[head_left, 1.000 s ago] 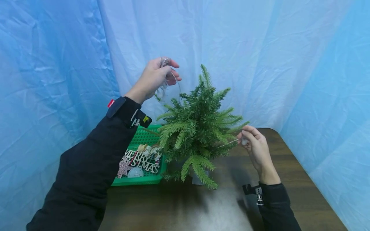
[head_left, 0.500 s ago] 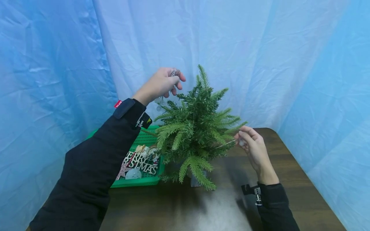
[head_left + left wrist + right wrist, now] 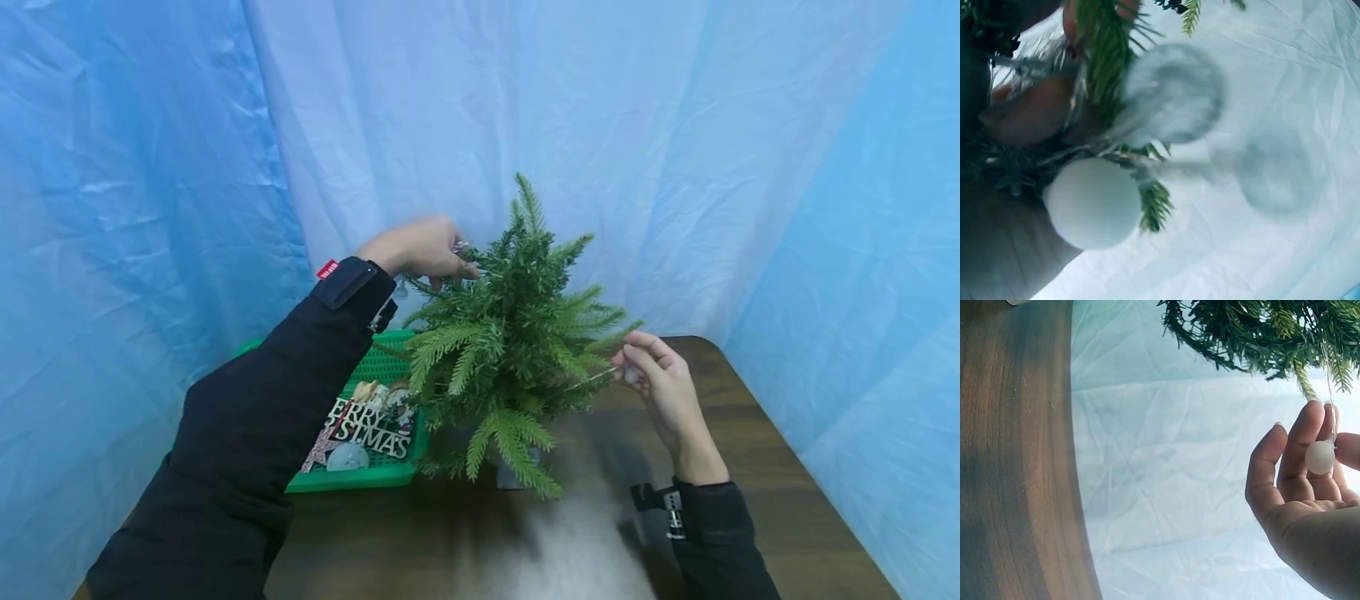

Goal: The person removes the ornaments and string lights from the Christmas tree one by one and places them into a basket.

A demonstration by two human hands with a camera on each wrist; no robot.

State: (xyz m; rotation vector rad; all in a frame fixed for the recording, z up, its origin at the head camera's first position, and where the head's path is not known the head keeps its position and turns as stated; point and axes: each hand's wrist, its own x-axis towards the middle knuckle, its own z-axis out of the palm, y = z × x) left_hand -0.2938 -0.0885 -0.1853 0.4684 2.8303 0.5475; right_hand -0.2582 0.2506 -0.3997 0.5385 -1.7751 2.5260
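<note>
A small artificial Christmas tree (image 3: pixel 517 342) stands upright on the table. Beside its upper left side, my left hand (image 3: pixel 429 248) holds a bundle of string lights, with fingertips right at the branches. In the left wrist view, a white ball bulb (image 3: pixel 1093 203) and a clear ball bulb (image 3: pixel 1175 94) dangle below the silvery wire and green needles. At the tree's right, my right hand (image 3: pixel 666 392) pinches the wire beside another white ball bulb (image 3: pixel 1319 457). From there the thin wire (image 3: pixel 591 379) runs taut into the branches. The rest of its path is hidden by foliage.
A green basket (image 3: pixel 367 479) sits left of the tree, partly under the left sleeve. Inside are a "Merry Christmas" sign (image 3: pixel 371 432), a pink glitter star (image 3: pixel 318 450) and other ornaments. Blue-white cloth (image 3: pixel 600 108) surrounds the wooden table (image 3: pixel 750 500).
My left hand has come down and slightly right, from above the tree's left side to its upper branches, carrying the string lights. The right hand stays nearly still, pinching the wire.
</note>
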